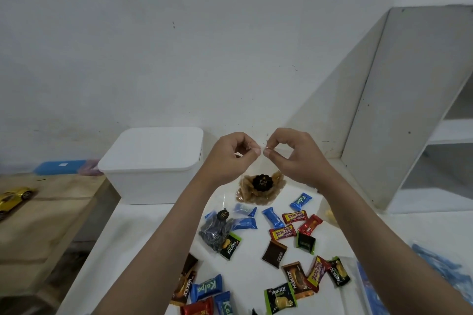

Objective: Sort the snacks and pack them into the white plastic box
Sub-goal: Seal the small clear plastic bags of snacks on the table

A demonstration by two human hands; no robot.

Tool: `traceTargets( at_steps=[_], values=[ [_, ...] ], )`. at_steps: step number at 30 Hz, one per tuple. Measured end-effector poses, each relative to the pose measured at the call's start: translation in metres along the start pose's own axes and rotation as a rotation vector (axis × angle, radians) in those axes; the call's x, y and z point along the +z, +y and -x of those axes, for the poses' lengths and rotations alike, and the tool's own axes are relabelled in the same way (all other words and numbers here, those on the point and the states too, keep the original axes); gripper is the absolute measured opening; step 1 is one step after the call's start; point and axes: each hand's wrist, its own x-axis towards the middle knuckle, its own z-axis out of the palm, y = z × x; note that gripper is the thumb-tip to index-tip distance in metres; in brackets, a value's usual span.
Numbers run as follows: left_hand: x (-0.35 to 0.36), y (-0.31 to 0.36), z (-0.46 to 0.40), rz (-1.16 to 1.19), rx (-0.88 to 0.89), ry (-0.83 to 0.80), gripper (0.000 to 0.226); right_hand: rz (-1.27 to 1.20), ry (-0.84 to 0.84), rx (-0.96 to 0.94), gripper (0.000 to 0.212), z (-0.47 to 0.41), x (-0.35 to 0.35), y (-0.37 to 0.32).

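Observation:
My left hand [231, 157] and my right hand [294, 155] are raised together above the table, each pinching the top edge of a clear plastic bag of brown crackers [261, 188] with a black round label. The bag hangs down between my hands. The white plastic box [153, 166] stands to the left of my hands with its lid on. Several small wrapped snacks lie scattered on the white table [143, 233] below: a blue Kalpa pack [301, 201], a red pack [310, 224], a green Nextar pack [231, 245], a brown pack [274, 254]. A clear bag of dark round snacks [216, 231] lies beside them.
A white shelf unit [409, 110] stands at the right against the wall. A wooden table [38, 212] at the left holds a yellow toy car [14, 198] and a blue flat case [60, 167]. Blue plastic packaging [440, 268] lies at the right edge.

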Motion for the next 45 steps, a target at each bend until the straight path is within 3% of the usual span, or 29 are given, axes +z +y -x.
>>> traceTargets(
  at_steps=[10,16,30,38,45],
  values=[
    [-0.001,-0.002,0.003,-0.101,0.086,0.054,0.007,0.01,-0.012,-0.004,0.007,-0.003,0.002,-0.008],
    [-0.013,-0.002,0.006,-0.031,0.031,0.109,0.009,-0.052,-0.005,0.066,0.005,-0.002,-0.004,-0.007],
    [-0.016,0.009,0.013,-0.159,0.019,-0.023,0.006,-0.159,-0.042,0.002,0.01,0.005,0.004,-0.009],
    [-0.014,0.01,0.015,-0.196,0.113,0.034,0.006,-0.153,-0.042,0.019,0.007,0.005,0.005,-0.01],
    [-0.023,0.006,0.014,-0.128,0.1,0.082,0.009,-0.405,0.02,0.163,0.008,0.005,0.006,-0.005]
  ],
)
